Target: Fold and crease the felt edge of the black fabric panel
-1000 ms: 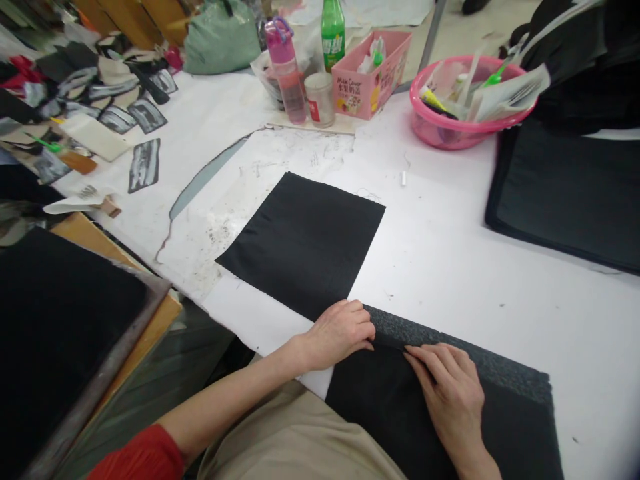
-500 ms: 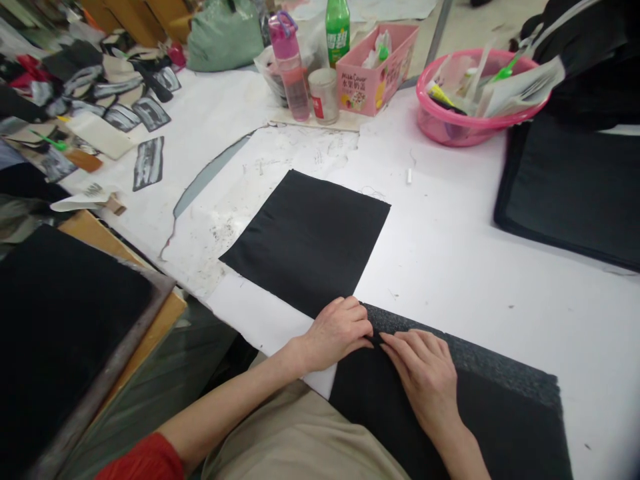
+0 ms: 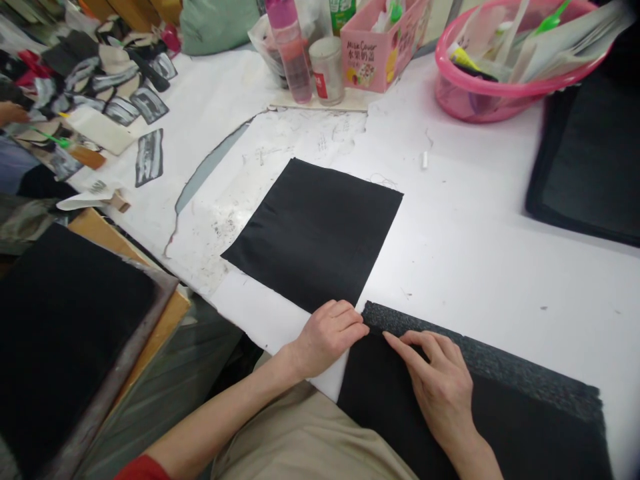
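Observation:
A large black sheet (image 3: 525, 427) with a speckled dark grey strip (image 3: 510, 360) along its upper edge lies at the table's front edge. My left hand (image 3: 330, 337) pinches the sheet's upper left corner, thumb and fingers pressed together. Close to its right, my right hand (image 3: 440, 380) rests on the sheet, with its index fingertip on the lower border of the strip and its fingers bent and partly apart. Beyond my left hand a smaller black square piece (image 3: 315, 233) lies flat, its near corner beside my knuckles.
On the white table (image 3: 480, 267) stand a pink basin (image 3: 500, 100), a pink box (image 3: 380, 53), a glass jar (image 3: 327, 73) and a bottle (image 3: 293, 60). Dark pieces (image 3: 150, 157) lie at the left. A black stack (image 3: 590, 160) sits at the right. Another person's hand (image 3: 13, 113) shows far left.
The view has shifted, bringing the basin and box closer to the top edge. My right hand's fingers have spread slightly and sit a little farther from my left hand. Another person's hand has appeared far left.

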{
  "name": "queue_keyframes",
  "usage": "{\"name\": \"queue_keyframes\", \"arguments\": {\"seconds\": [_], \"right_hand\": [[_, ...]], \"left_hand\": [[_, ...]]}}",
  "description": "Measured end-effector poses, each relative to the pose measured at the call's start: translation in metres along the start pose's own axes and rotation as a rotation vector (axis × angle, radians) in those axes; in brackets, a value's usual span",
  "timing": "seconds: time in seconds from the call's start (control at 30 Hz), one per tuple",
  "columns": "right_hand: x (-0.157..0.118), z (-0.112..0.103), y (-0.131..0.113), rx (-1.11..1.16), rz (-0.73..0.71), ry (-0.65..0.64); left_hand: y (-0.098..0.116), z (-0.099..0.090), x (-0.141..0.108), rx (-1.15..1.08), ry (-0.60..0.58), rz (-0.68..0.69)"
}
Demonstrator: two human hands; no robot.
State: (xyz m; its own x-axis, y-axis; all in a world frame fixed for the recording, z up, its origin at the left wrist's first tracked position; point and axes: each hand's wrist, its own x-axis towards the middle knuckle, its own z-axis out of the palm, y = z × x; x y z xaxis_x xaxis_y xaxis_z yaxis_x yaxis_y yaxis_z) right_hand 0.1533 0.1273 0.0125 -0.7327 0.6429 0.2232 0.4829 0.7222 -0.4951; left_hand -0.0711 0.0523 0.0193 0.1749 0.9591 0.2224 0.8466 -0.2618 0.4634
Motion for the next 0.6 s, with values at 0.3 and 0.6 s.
{"name": "queue_keyframes", "arguments": {"seconds": [0.3, 0.6], "right_hand": [[-0.001, 0.0014, -0.0002, -0.04, -0.03, -0.011], [0.0027, 0.0001, -0.0009, -0.061, -0.069, -0.005]], "left_hand": [[-0.0022, -0.0009, -0.0022, 0.082, -0.032, 0.077], [-0.0009, -0.0027, -0.0011, 0.107, -0.014, 0.092]]}}
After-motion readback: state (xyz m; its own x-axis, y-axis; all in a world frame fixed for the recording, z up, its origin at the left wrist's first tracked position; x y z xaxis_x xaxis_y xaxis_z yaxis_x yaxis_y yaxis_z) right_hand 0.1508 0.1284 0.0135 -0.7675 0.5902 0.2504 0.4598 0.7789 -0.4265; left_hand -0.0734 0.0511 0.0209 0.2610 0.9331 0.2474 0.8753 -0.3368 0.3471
